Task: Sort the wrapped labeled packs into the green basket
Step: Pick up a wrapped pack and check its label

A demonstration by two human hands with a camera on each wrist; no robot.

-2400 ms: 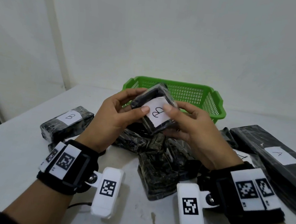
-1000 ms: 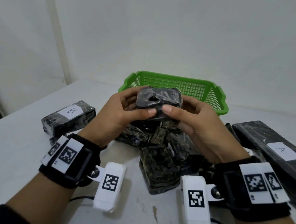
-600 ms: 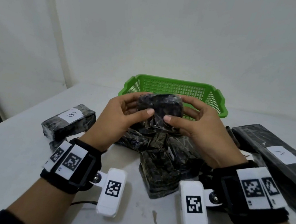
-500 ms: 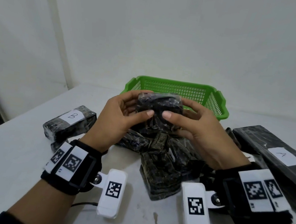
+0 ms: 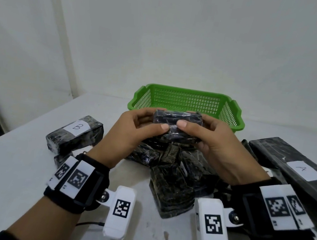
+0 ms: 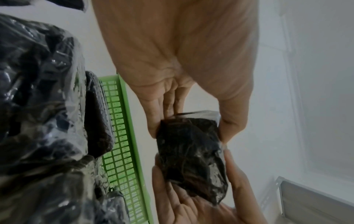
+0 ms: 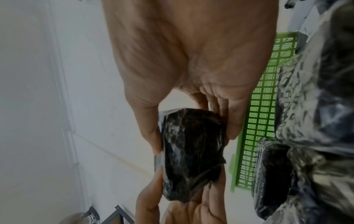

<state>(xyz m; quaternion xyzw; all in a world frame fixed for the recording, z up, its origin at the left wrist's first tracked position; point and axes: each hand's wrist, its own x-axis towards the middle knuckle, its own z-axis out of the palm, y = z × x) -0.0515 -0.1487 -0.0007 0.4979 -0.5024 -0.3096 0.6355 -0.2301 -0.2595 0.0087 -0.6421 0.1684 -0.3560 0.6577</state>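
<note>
A small black plastic-wrapped pack [image 5: 177,120] hangs in the air just in front of the green basket [image 5: 188,101]. Both hands hold it: my left hand [image 5: 143,124] grips its left end and my right hand [image 5: 202,129] its right end, thumbs on the near face. Its label is turned out of sight. The left wrist view shows the pack [image 6: 191,153] pinched between thumb and fingers, and so does the right wrist view of the pack [image 7: 191,151]. The basket [image 6: 122,151] [image 7: 256,121] looks empty.
A heap of black wrapped packs [image 5: 172,174] lies on the white table below the hands. A pack labelled B [image 5: 75,135] sits at the left. Long black packs labelled A [image 5: 296,170] lie at the right. A wall stands behind the basket.
The pack has been turned in both hands, so its white B label no longer faces me. It now sits level and a little nearer the basket.
</note>
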